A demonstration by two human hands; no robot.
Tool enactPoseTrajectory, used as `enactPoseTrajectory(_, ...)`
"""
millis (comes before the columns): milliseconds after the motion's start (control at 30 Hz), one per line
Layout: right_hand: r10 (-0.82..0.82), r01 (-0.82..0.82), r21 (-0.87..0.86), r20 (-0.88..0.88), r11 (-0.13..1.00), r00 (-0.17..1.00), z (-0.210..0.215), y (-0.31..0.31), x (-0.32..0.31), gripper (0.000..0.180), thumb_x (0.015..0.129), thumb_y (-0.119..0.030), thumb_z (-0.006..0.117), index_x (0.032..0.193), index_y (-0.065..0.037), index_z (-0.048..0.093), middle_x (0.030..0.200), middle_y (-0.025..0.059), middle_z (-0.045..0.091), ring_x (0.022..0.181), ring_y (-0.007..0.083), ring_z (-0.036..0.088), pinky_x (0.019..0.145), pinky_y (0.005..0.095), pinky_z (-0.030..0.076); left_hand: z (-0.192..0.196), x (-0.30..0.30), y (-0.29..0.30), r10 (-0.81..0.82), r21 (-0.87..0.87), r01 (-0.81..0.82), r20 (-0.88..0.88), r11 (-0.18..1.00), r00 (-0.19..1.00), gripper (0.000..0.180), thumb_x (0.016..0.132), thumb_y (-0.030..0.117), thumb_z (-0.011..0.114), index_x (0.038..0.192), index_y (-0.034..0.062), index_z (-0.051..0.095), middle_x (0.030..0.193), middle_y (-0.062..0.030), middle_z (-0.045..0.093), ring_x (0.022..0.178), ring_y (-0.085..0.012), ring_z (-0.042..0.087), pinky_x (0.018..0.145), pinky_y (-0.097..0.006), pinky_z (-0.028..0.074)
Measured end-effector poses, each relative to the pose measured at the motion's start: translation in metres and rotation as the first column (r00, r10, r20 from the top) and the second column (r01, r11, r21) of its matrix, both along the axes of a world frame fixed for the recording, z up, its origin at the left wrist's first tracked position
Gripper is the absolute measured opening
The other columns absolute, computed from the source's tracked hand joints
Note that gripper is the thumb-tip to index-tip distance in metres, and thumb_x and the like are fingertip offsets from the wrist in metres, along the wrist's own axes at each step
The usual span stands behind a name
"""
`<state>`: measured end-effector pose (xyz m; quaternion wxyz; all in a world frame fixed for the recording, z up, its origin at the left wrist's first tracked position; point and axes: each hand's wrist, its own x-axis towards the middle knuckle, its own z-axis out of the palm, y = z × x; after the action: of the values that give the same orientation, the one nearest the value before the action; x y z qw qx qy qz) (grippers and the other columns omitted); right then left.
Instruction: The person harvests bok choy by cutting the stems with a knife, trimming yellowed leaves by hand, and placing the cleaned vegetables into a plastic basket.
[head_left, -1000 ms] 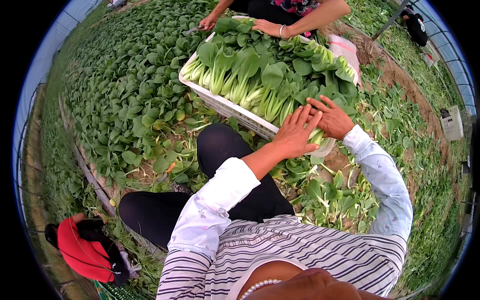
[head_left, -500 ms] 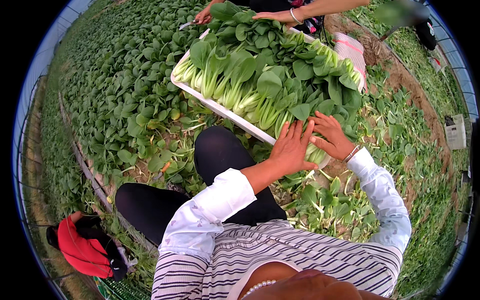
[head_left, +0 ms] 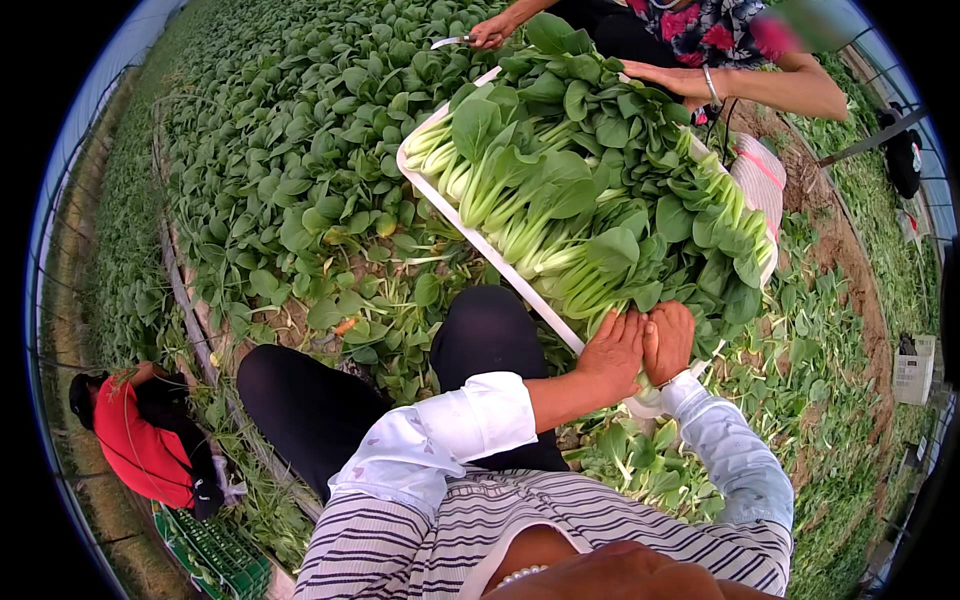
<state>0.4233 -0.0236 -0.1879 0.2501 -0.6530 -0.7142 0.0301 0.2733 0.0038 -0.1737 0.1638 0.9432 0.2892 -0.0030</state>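
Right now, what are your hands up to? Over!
Left hand, right hand: on greens. Greens fill white crate. Beyond it, co-worker's hand holding curved blade.

Leafy plants (head_left: pixel 290 190) are growing thickly in the ground, plastic sheeting (head_left: pixel 108 62) is walling the edge, brown soil (head_left: pixel 832 232) is showing, and picked greens (head_left: pixel 560 185) are filling a white crate (head_left: pixel 506 270), suggesting a vegetable greenhouse.

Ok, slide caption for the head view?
Left hand and right hand on bok choy filling a white crate.
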Motion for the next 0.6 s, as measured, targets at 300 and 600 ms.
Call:
enactPoseTrajectory(300,0.030,-0.030,-0.007,0.399,1.000,0.916,-0.029,0.006,-0.006,0.023,0.082,-0.019,0.050,0.097,-0.003,0.058,0.107,0.0173,0.056,0.109,0.0363,0.046,0.095,0.0488,0.031,0.061,-0.100,-0.014,-0.189,0.258,-0.014,0.739,0.966,0.646,0.027,0.074,0.013,0.061,0.100,0.0053,0.062,0.118,-0.0159,0.055,0.113,-0.0291,0.052,0.098,-0.051,0.039)
enactPoseTrajectory(600,-0.049,0.100,-0.093,0.438,0.991,0.898,-0.008,-0.022,-0.001,0.022,0.087,-0.021,0.050,0.099,-0.005,0.060,0.117,0.0174,0.055,0.112,0.0372,0.047,0.099,0.0462,0.032,0.039,-0.268,-0.046,0.390,-0.058,-0.581,0.795,0.811,0.464,0.030,0.075,0.006,0.064,0.105,0.0067,0.063,0.113,-0.0113,0.059,0.099,-0.0286,0.058,0.090,-0.042,0.043)
